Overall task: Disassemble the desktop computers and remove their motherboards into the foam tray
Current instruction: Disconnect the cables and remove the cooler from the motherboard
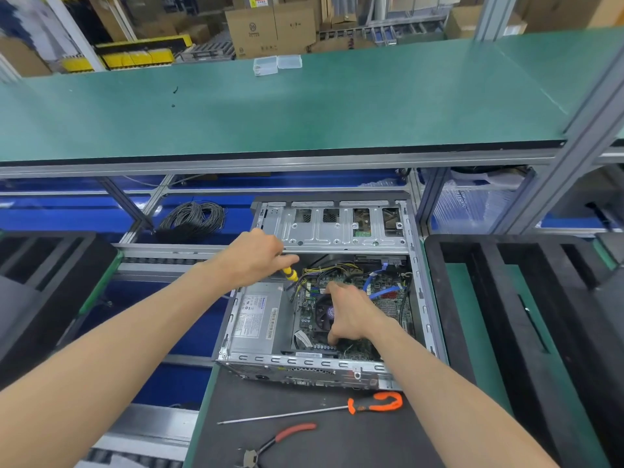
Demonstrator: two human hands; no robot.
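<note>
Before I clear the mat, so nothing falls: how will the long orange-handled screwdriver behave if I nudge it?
The orange-handled screwdriver has a round, thin shaft and lies flat on the dark mat, so it will probably roll or pivot. Its bulky handle looks heavier, so the tip may swing. The mat may damp sliding.

Open computer case (324,298), top side free for entry; drive cage (337,228) roofs the far end. Inside: power supply (256,315) fills the left bay; yellow-black wires (324,270) and blue cables (381,292) cross above the motherboard (388,298). Left hand (253,258) with yellow screwdriver (289,273) and right hand (351,312) occupy the centre. Table (304,444) in front: orange screwdriver (374,403), pliers (277,440)
</note>
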